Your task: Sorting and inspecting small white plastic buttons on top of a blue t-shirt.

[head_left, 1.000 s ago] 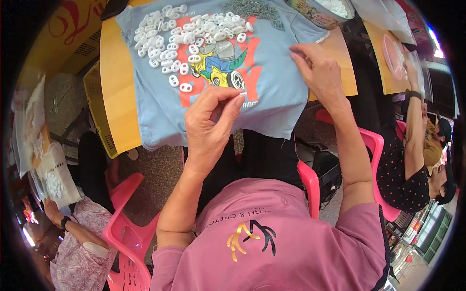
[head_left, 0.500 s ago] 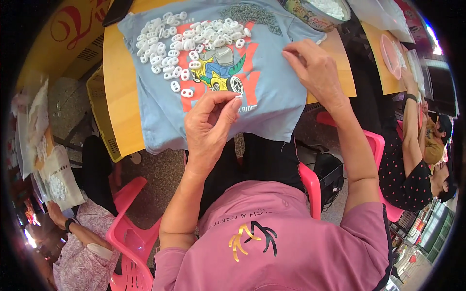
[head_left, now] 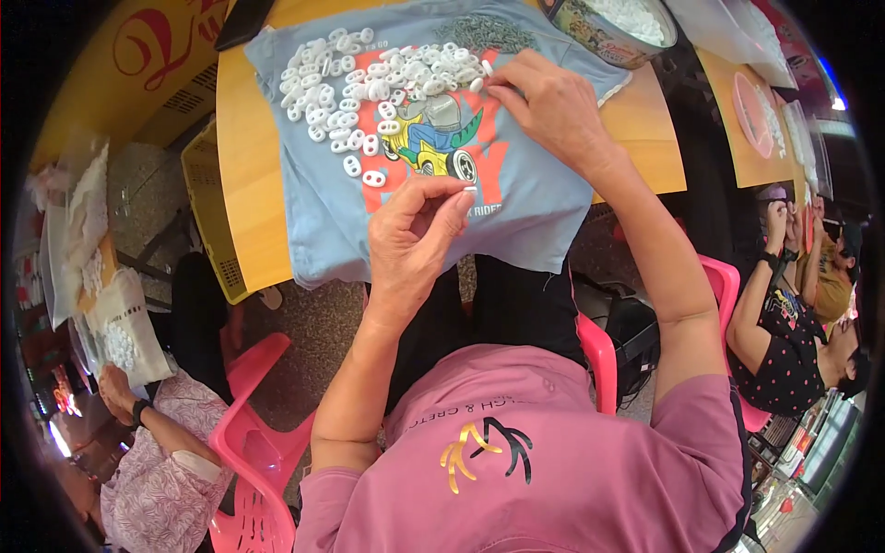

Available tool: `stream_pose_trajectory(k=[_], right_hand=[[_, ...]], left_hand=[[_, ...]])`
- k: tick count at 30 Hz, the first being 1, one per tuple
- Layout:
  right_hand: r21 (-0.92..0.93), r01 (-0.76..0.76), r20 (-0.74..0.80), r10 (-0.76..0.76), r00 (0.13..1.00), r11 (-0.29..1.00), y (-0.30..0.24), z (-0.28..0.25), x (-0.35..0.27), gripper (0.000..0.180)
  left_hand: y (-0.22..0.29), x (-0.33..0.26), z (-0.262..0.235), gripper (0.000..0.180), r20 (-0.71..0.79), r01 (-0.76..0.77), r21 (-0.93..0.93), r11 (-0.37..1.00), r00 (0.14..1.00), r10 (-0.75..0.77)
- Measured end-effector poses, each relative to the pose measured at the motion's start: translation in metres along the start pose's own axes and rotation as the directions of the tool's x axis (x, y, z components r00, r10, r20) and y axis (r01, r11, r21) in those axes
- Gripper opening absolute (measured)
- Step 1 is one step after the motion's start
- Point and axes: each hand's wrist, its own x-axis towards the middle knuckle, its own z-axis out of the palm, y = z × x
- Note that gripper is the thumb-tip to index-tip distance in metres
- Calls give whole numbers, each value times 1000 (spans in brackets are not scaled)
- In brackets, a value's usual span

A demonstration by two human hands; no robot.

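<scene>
Between thumb and index finger, my left hand [head_left: 412, 230] pinches a small white piece [head_left: 470, 189], mostly covered by the fingertips. My right hand [head_left: 550, 106] reaches over the cloth, palm down, with bent fingers slightly apart at the right edge of a heap of white plastic pieces [head_left: 433, 69]. These are small ovals with two holes each. One white piece [head_left: 477, 84] lies right by those fingertips; whether they touch it I cannot tell. Behind the heap spreads a pile of tiny dark green-grey parts [head_left: 484, 34]. Everything rests on a light blue printed T-shirt [head_left: 323, 217].
The shirt covers a yellow-brown table [head_left: 249, 221]. A round tin [head_left: 613, 41] with white pieces stands at the far right, and a dark flat object [head_left: 244, 20] at the far left. Pink chairs [head_left: 249, 433] and people working at other tables are on both sides.
My right hand has moved left and away from me, to the edge of the white heap. My left hand keeps its pinch on the small white piece. The whole view has shifted slightly.
</scene>
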Motion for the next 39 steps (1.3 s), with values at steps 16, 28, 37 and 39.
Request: stream_pose_trajectory(k=[16, 28, 37, 39], right_hand=[[143, 121, -35, -117, 993, 982, -12, 3, -3, 19], [208, 146, -76, -133, 988, 967, -8, 6, 0, 17], [218, 160, 41, -173, 984, 963, -14, -2, -1, 22], [265, 120, -17, -120, 993, 957, -10, -4, -5, 21]], left_hand=[[-2, 0, -5, 11, 47, -5, 69, 998, 999, 2], [-1, 0, -4, 10, 62, -18, 99, 995, 998, 12], [-2, 1, -2, 7, 41, -56, 65, 996, 998, 53], [-2, 1, -2, 6, 40, -60, 62, 996, 998, 58]])
